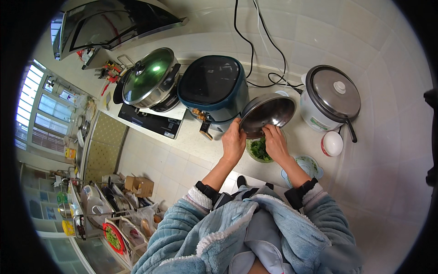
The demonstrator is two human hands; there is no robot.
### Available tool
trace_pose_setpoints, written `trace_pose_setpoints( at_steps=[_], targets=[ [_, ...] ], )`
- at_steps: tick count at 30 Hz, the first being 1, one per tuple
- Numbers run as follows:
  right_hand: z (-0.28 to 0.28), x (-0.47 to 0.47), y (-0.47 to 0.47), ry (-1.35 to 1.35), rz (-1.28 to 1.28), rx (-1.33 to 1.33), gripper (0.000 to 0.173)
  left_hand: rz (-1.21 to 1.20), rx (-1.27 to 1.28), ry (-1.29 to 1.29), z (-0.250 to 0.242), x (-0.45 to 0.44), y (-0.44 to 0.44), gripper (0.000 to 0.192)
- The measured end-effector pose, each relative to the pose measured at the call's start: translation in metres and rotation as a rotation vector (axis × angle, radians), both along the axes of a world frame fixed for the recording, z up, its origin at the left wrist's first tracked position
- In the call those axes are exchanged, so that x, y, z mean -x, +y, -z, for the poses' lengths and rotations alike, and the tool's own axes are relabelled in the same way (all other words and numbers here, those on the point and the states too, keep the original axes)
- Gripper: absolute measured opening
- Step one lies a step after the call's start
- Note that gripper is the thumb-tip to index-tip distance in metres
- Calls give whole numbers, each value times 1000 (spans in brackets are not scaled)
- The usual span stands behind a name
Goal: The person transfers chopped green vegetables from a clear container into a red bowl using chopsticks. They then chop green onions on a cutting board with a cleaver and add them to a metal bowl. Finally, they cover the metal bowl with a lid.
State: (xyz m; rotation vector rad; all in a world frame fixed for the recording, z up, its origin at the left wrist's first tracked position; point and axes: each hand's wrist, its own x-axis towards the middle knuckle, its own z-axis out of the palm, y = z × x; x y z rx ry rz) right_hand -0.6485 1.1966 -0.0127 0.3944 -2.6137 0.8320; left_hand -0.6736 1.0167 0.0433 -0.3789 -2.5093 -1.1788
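Observation:
My left hand grips the near-left rim of a stainless steel bowl, which is tilted over the counter with its hollow towards me. At the bowl's lower edge are the bunched fingers of my right hand; whether they pinch something or only touch the bowl is hidden. Chopped green leaves lie in a clear container right below the bowl, partly covered by my right hand. Under my right forearm rests a pale blue clear lid with green bits stuck on it.
A dark teal air fryer stands left of the bowl, a lidded wok beyond it. On the right are a rice cooker and a small bowl. Power cords trail down the wall. A storage rack stands behind, lower left.

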Motion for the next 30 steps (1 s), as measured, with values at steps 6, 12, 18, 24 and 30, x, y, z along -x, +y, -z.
trace_pose_setpoints(
  at_steps=[6, 12, 18, 24, 30],
  targets=[
    [6, 4, -9, 22, -52, -5, 26, 17, -13, 11, -2, -1, 5, 34],
    [16, -20, 9, 80, -130, -92, 22, -22, -16, 22, 0, 0, 2, 35],
    [15, -16, 18, 10, -39, -46, 22, -30, -27, 38, -2, 0, 2, 36],
    [15, -11, 20, 151, 92, 41, 8, -39, -29, 33, -2, -2, 2, 34],
    [14, -23, 26, 108, 34, 96, 9, -88, -157, -96, 5, 1, -6, 19]
  ],
)
